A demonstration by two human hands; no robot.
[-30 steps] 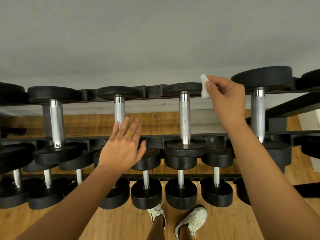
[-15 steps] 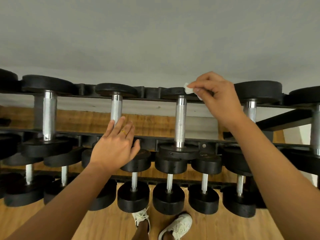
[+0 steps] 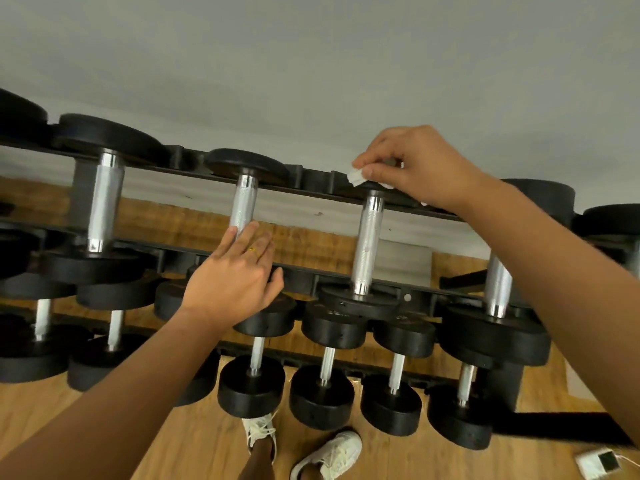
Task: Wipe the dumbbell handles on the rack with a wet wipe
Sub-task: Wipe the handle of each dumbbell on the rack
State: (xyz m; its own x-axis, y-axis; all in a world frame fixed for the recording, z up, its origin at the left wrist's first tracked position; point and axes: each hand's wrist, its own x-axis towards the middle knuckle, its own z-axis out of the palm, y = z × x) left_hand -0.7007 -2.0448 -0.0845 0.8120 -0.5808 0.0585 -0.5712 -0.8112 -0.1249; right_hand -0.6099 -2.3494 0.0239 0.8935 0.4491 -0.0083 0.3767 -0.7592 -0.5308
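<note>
Since a second ago the right hand [image 3: 419, 168] has swung left and now pinches the crumpled white wet wipe [image 3: 356, 176] between thumb and curled fingers, at the far top end of a knurled chrome dumbbell handle [image 3: 367, 244] on the black metal rack [image 3: 311, 178]. Meanwhile the left hand [image 3: 232, 282] has slid forward. It lies flat with straight fingers, its fingertips touching the neighbouring chrome handle [image 3: 243, 206]. White sneakers [image 3: 329, 455] stand on the wooden floor [image 3: 194, 445] below.
</note>
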